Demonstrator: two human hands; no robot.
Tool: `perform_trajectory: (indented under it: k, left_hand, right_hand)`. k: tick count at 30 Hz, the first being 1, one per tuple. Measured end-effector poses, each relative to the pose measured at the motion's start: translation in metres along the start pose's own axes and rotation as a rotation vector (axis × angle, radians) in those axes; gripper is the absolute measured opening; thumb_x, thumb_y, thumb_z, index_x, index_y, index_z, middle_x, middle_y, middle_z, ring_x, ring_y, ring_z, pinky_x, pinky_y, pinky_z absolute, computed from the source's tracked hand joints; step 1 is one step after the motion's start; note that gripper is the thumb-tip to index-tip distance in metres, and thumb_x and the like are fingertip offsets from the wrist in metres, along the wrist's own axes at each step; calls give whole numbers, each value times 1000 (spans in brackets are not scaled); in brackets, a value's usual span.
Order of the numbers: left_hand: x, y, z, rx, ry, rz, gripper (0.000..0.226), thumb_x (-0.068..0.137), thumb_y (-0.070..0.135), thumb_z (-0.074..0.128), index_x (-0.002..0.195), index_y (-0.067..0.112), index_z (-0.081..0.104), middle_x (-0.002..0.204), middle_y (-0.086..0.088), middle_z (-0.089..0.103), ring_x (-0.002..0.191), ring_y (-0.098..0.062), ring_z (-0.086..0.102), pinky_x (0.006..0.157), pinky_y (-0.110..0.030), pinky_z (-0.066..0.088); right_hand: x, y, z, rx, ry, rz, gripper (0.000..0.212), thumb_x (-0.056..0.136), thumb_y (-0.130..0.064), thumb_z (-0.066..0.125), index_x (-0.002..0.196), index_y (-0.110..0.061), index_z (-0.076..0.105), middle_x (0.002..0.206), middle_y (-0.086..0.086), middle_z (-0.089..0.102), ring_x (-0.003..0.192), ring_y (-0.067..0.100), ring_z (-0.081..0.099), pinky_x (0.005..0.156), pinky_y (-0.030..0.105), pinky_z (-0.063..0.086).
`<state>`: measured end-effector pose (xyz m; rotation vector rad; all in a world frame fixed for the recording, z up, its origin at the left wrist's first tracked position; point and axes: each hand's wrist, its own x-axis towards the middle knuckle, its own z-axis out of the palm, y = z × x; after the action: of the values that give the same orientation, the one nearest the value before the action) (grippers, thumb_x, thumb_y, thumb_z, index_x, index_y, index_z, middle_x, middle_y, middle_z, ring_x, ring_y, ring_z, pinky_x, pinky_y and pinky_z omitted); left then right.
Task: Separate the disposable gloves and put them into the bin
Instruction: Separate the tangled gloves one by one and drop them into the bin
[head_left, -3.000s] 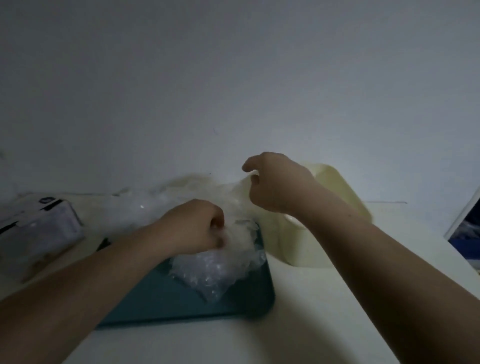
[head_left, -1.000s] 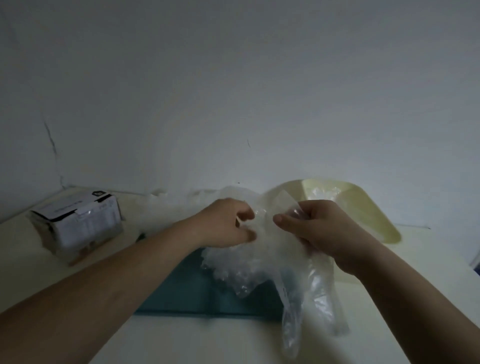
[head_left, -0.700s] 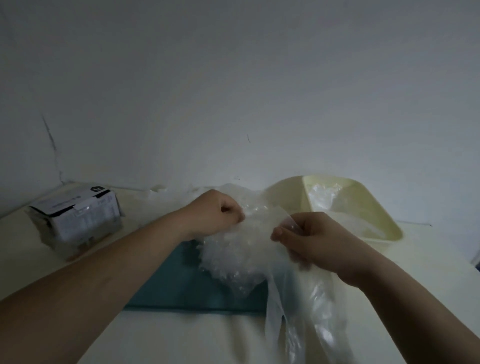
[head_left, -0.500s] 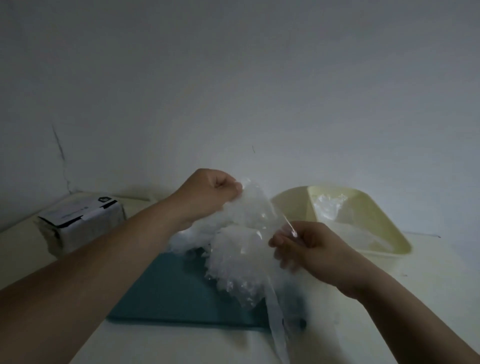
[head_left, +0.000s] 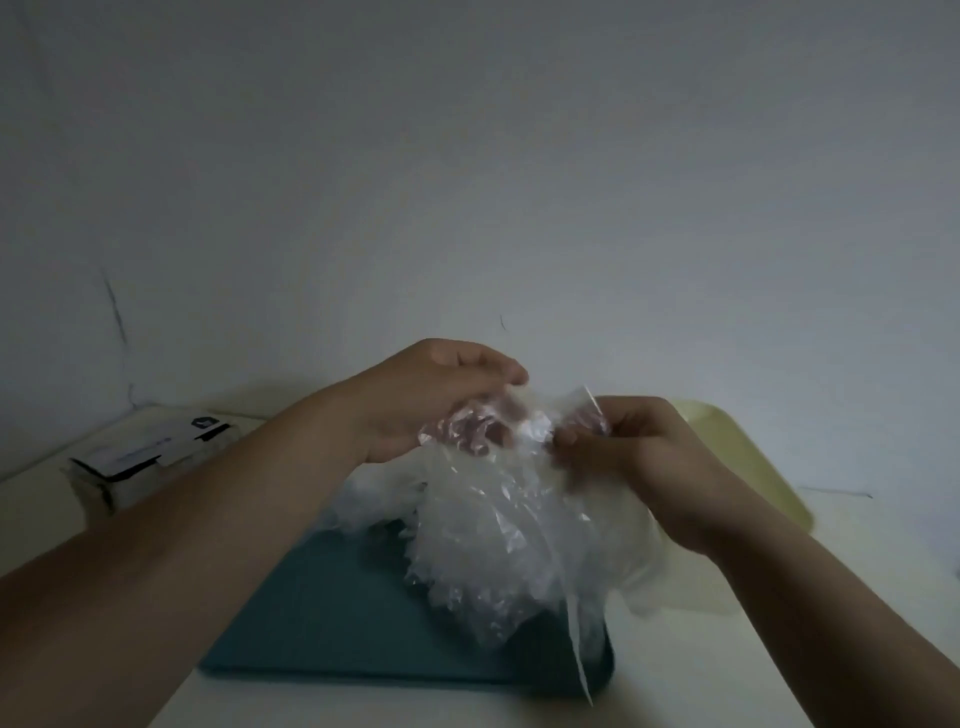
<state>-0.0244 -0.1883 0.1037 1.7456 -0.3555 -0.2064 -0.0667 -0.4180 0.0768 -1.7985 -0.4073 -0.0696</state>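
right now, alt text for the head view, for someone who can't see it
Above a teal tray, the left hand grips a crumpled clump of clear disposable gloves while the right hand pinches a thin layer at its edge. A cream bin stands behind the right hand, a small box far left.

You have no text here that can be read. The cardboard box on the tabletop to your left carries a white label with a dark square mark, perhaps a logo. Its print is too dim and blurred to make out.
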Motion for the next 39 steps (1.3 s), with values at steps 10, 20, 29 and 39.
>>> perform_trajectory:
  k: [10,20,29,39]
  left_hand:
    - [22,-36,34,-469,-8,-75,17,94,23,73,102,8,74,110,-15,74,89,-26,72,78,-40,62]
    - [22,21,41,-394,-147,57,16,99,22,55,92,11,64,130,-16,72,81,-28,75,53,-28,57]
    - [70,41,74,-380,-232,114,17,91,25,62,103,14,62,122,-10,77,80,-23,79,60,-29,62]
    - [179,-19,150,238,-70,-84,19,86,-13,70,94,4,66,81,-22,67,74,-31,63,58,-36,50]
  right_hand:
    - [14,19,-33,105,285,168,13,94,-13,73,95,-1,78,86,18,76,69,25,69,60,35,56]
    - [80,81,-128,-428,491,320,24,91,-23,76,82,-5,63,67,12,65,46,23,53,44,26,42]
    - [112,118,-137,-917,236,343,38,91,-35,71,121,-12,64,127,9,67,108,28,63,89,33,48]
    - [62,69,-202,-660,496,270,32,100,-26,62,130,-18,66,114,-1,70,102,21,67,89,33,54]
